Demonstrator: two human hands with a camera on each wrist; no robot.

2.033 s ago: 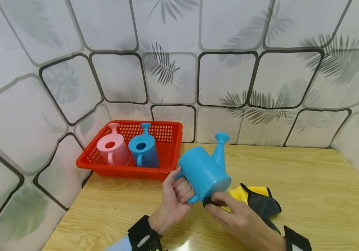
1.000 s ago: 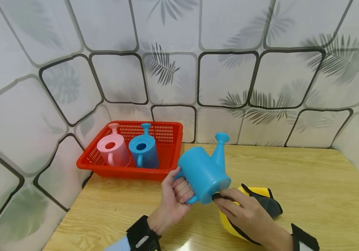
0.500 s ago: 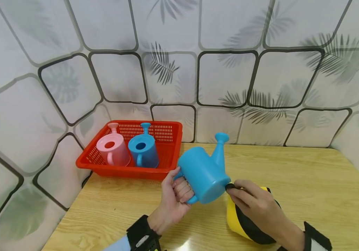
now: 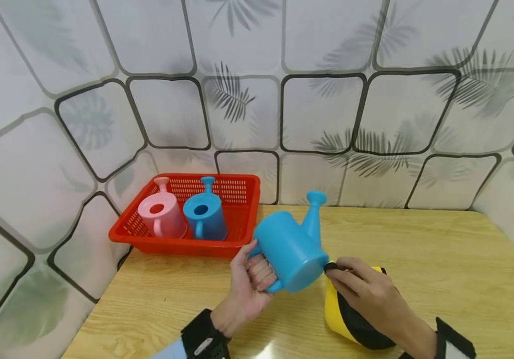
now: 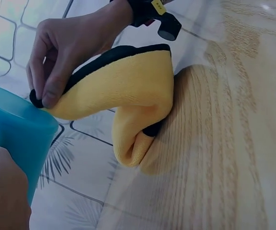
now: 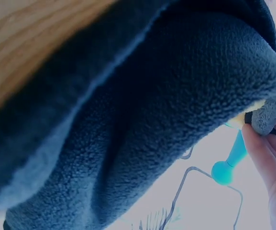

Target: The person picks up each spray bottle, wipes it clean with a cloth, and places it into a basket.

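Observation:
My left hand grips the handle of a light blue watering can, tilted above the table with its base toward me and its spout pointing up. Between thumb and fingers, my right hand pinches the black-edged corner of a yellow and dark grey cloth, right at the rim of the can's base. In the left wrist view the cloth droops from that pinch down to the table. Its grey side fills much of the right wrist view, where the right fingers show at the edge.
A red plastic basket stands at the back left of the wooden table. Inside it are a pink watering can and a blue watering can. A patterned curtain-like wall rises behind the table.
The right hand has moved right along the can's base with the cloth's corner, drawing the cloth closer under it. In the last half second little differs. The left hand and can stay nearly still.

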